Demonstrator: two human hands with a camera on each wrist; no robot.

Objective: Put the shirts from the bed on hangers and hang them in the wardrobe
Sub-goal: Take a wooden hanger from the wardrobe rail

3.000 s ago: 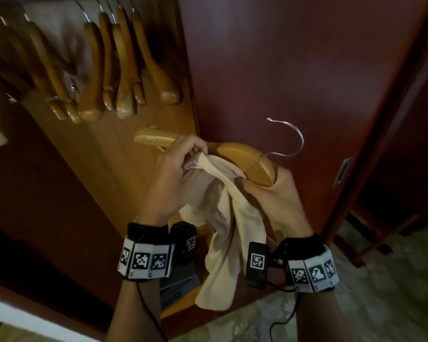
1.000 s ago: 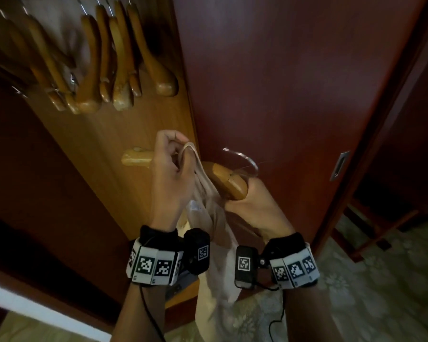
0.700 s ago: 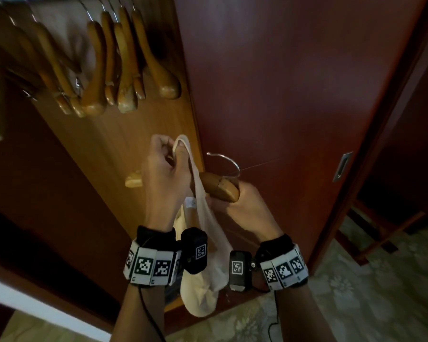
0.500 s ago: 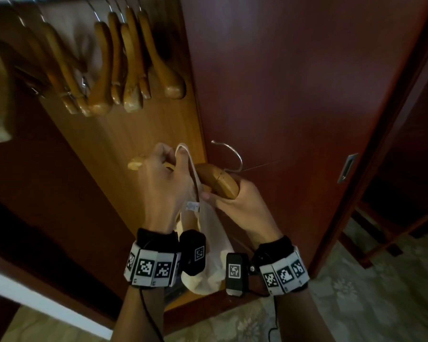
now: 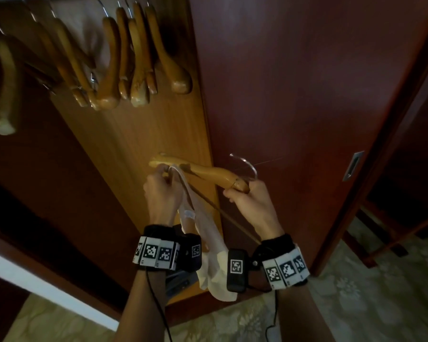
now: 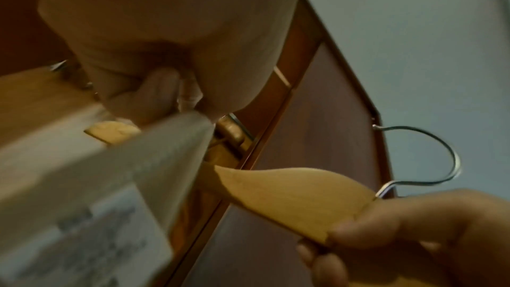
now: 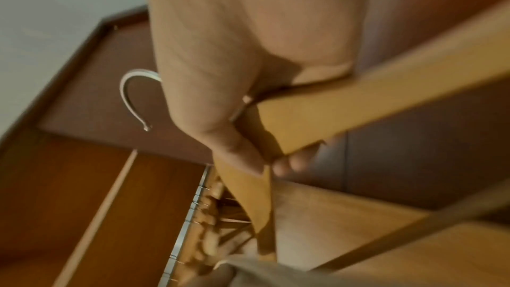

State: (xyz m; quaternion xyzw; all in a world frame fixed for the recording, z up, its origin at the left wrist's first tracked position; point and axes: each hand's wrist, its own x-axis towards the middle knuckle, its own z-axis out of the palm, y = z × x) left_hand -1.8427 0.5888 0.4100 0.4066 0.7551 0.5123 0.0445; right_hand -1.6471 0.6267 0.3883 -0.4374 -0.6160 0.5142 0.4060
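A wooden hanger (image 5: 208, 172) with a metal hook (image 5: 247, 166) is held level in front of the wardrobe. My right hand (image 5: 247, 198) grips its middle just under the hook; the same grip shows in the right wrist view (image 7: 248, 139). My left hand (image 5: 161, 188) pinches the neck edge of a cream shirt (image 5: 208, 243) near the hanger's left arm. The shirt hangs down between my wrists. In the left wrist view the shirt (image 6: 96, 171) is a blurred pale band across the hanger (image 6: 290, 193).
Several empty wooden hangers (image 5: 124, 58) hang from the rail at the upper left inside the wardrobe. A dark red wardrobe door (image 5: 294, 95) with a recessed metal handle (image 5: 352, 166) fills the right. Patterned floor (image 5: 368, 304) lies below.
The hanger has swung out more level and its left arm now shows past my left hand. The shirt's neck edge has slid toward that left end. My hands have drawn apart.
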